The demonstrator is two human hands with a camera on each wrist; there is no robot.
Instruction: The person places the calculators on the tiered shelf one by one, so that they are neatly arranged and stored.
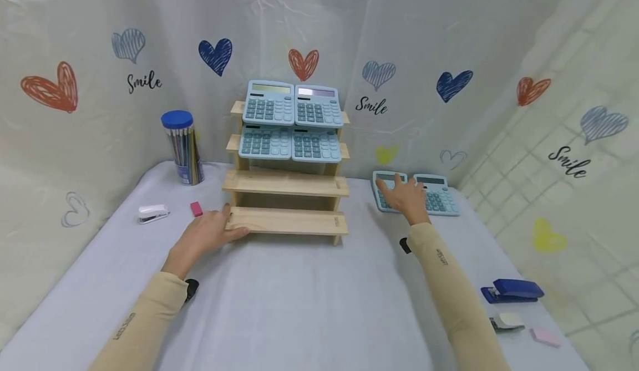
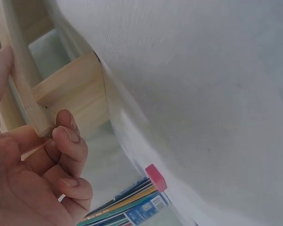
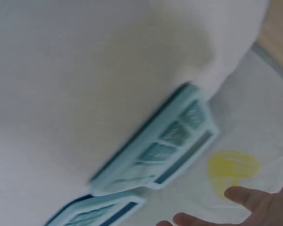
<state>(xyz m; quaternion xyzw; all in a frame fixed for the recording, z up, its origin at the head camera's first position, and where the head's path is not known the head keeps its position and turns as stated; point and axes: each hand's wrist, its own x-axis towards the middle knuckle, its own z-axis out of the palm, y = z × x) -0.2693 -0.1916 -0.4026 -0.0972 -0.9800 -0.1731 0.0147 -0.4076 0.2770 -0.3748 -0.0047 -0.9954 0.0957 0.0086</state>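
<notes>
My left hand (image 1: 207,232) grips the left end of the lowest board of a wooden tiered rack (image 1: 287,221), thumb on top and fingers curled below, as the left wrist view shows. My right hand (image 1: 406,197) is spread over a light blue calculator (image 1: 381,198) on the table at right; in the right wrist view its fingers stand apart from that calculator (image 3: 165,146). A second blue calculator (image 1: 441,200) lies beside it. Several more calculators (image 1: 268,102) fill the rack's two upper tiers, while its two lower boards carry nothing.
A blue-lidded tub of pencils (image 1: 183,146) stands at the back left. Nearer lie a white stapler (image 1: 152,213) and a pink eraser (image 1: 196,209). At the right edge are a blue stapler (image 1: 513,290), a white stapler (image 1: 508,321) and a pale pink eraser (image 1: 546,337).
</notes>
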